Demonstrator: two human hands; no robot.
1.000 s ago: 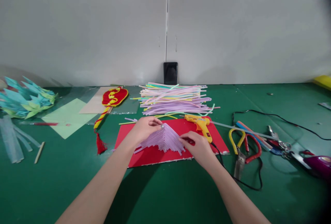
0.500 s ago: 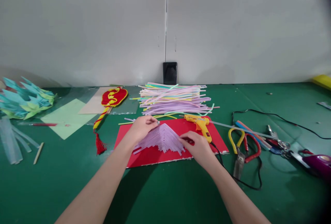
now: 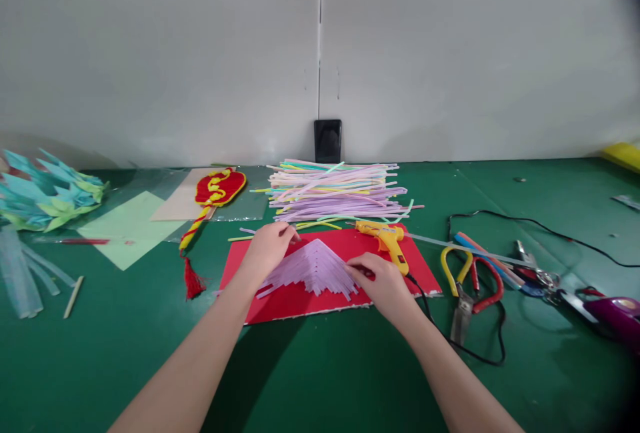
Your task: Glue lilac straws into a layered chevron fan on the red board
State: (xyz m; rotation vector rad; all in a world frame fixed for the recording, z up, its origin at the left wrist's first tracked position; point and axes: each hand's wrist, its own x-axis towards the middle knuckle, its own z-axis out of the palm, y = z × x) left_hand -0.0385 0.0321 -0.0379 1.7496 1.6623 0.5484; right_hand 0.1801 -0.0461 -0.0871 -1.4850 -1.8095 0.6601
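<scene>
A V-shaped piece made of many lilac pipe cleaners (image 3: pixel 316 266) lies on a red board (image 3: pixel 295 309), its peak pointing away from me. My right hand (image 3: pixel 380 276) pinches the right edge of this lilac piece between thumb and fingers. Above the piece's left side is my left hand (image 3: pixel 273 246), its fingers curled together just left of the peak. What those fingers hold, if anything, is too small to tell. A yellow glue gun (image 3: pixel 387 238) rests on the board's back right, its cord passing behind my right wrist.
Behind the board lies a pile of pastel pipe cleaners (image 3: pixel 340 189). Pliers (image 3: pixel 463 313) and a purple-handled tool (image 3: pixel 617 316) lie to the right. A red-and-yellow fan (image 3: pixel 220 186), green paper (image 3: pixel 127 233) and a teal leafy craft (image 3: pixel 55 193) are left. A phone (image 3: pixel 328 141) leans on the partition.
My left hand has drawn back slightly to the left, away from the lilac piece's peak. The right hand stays at the right edge.
</scene>
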